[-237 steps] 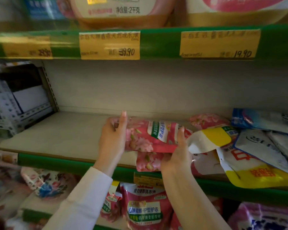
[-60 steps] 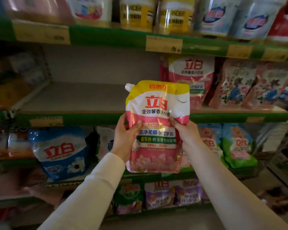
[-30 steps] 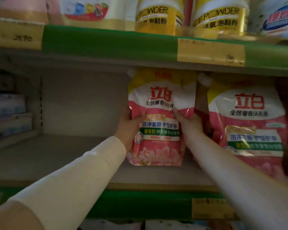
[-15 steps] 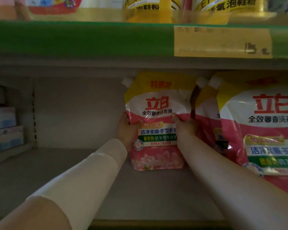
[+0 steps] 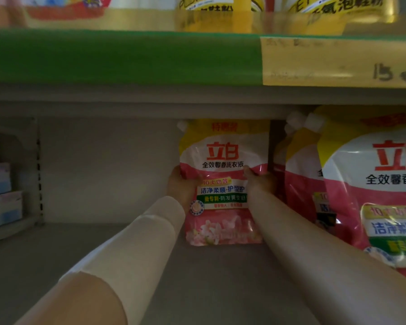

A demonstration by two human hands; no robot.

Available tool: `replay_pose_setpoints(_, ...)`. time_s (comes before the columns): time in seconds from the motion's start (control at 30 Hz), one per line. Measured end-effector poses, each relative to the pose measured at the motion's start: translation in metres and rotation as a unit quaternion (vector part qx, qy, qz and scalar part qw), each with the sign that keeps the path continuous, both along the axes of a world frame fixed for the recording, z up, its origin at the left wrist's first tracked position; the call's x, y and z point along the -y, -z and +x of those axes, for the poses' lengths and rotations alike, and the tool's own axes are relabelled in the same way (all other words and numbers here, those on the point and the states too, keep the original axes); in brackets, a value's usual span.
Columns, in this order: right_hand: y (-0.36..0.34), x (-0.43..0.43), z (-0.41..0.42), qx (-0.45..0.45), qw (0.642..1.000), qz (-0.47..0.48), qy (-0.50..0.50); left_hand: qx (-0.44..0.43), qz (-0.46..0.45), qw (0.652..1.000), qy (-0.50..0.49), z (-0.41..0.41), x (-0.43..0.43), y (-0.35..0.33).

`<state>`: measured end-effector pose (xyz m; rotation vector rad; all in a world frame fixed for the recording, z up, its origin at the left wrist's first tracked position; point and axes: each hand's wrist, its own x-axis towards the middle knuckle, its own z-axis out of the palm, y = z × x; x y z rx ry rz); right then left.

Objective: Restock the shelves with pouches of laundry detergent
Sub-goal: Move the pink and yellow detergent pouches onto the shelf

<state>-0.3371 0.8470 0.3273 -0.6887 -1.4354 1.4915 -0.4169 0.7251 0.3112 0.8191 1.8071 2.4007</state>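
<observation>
A pink, white and yellow detergent pouch [image 5: 223, 160] stands upright deep on the grey shelf board [image 5: 80, 266], near the back wall. My left hand [image 5: 179, 186] grips its left edge and my right hand [image 5: 259, 181] grips its right edge. Both arms reach far into the shelf bay. To its right stand two more pouches of the same kind, one close to the camera [image 5: 375, 195] and one behind it [image 5: 300, 184].
The green front edge of the upper shelf [image 5: 127, 57] with a yellow price label [image 5: 338, 62] hangs just above. Yellow tubs [image 5: 211, 8] stand on that upper shelf. Pale boxes [image 5: 0, 195] are stacked in the neighbouring bay at left. Bare shelf board lies left of the held pouch.
I carried the pouch from in front of the shelves into this bay and pushed it back toward the rear wall. In the last half second it moved slightly deeper and now rests on the board.
</observation>
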Motion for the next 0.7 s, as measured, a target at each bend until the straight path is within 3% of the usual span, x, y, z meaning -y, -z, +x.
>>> replay_pose_setpoints(0.33, 0.008, -0.006, -0.001, -0.005, 1.000, 0.025, 0.009, -0.017, -0.005, 0.999, 0.033, -0.008, -0.002, 0.006)
replay_pose_setpoints(0.7, 0.014, 0.011, 0.015, 0.032, 0.997, -0.065, 0.015, 0.027, 0.009, 1.000, 0.009, 0.014, -0.002, 0.014)
